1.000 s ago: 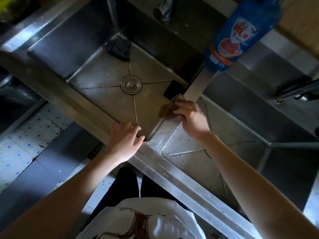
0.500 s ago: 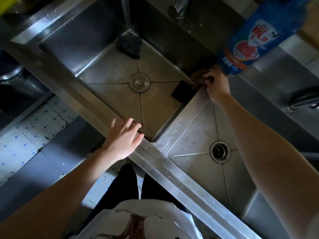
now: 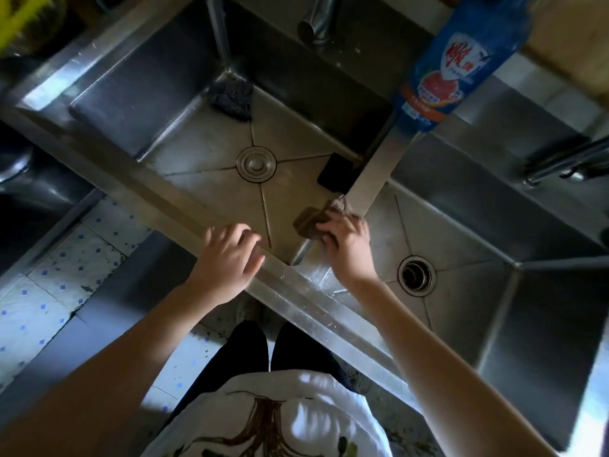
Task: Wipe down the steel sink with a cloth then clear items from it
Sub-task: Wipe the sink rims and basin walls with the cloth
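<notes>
Fingers of the right hand are curled and pressed down on a brown cloth, holding it against the near end of the steel divider between the two basins; fingers of the left hand are spread and lie flat on the front rim of the steel sink, gripping nothing. Both bare forearms reach in from the bottom of the view; the sink fills most of it, with a left basin and a right basin side by side. A blue detergent bottle stands at the far end of the divider, well apart from the cloth; a tap spout hangs over the left basin's back wall. In the left basin, a dark scouring pad sits in the far corner; a black flat object leans near the divider wall; a closed drain plug lies at the middle. An open drain shows in the right basin, just beside the right wrist.
</notes>
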`<state>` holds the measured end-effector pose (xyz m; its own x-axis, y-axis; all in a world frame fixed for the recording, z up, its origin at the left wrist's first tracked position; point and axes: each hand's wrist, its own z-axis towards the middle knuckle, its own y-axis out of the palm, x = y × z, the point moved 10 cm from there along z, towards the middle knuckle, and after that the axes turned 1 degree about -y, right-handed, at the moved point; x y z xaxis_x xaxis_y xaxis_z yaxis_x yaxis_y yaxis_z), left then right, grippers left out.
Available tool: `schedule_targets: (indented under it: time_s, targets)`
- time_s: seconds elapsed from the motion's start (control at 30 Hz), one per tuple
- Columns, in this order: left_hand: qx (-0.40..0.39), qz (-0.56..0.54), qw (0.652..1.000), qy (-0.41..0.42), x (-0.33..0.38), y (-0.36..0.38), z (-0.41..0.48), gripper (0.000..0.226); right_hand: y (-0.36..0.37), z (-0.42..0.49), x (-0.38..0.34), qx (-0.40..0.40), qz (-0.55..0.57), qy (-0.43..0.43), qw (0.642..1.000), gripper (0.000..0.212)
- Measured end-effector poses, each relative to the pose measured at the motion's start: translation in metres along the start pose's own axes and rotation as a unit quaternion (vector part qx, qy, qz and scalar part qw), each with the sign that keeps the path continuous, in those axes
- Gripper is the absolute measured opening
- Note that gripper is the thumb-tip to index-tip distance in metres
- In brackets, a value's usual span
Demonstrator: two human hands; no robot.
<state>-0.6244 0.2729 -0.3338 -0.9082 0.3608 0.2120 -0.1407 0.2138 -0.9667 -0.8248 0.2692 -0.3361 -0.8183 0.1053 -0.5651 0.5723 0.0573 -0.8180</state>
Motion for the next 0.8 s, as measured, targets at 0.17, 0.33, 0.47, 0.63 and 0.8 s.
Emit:
schedule_targets:
  time_s: [0.17, 0.33, 0.47, 0.63, 0.8]
  targets:
    - [-0.004, 0.020, 1.000, 0.005, -0.016, -0.005, -0.006, 0.041, 0.025, -0.042, -0.021, -0.010, -0.013, 0.030, 0.999, 0.025]
    - [-0.006, 0.013, 1.000, 0.023, -0.030, -0.010, -0.009, 0.032, 0.030, -0.064, -0.039, 0.042, -0.033, 0.073, 0.996, 0.026]
    - [-0.004, 0.007, 0.999, 0.038, -0.039, -0.013, -0.012, 0.033, 0.038, -0.070, -0.055, 0.070, -0.067, 0.116, 0.989, 0.029]
    - [-0.028, 0.003, 0.999, 0.045, -0.046, -0.009, -0.012, 0.034, 0.044, -0.059, -0.071, 0.062, -0.129, 0.079, 0.987, 0.029]
    - [-0.027, -0.013, 0.997, 0.064, -0.037, -0.004, -0.011, 0.037, 0.057, -0.028, -0.068, -0.085, -0.209, -0.009, 0.974, 0.027]
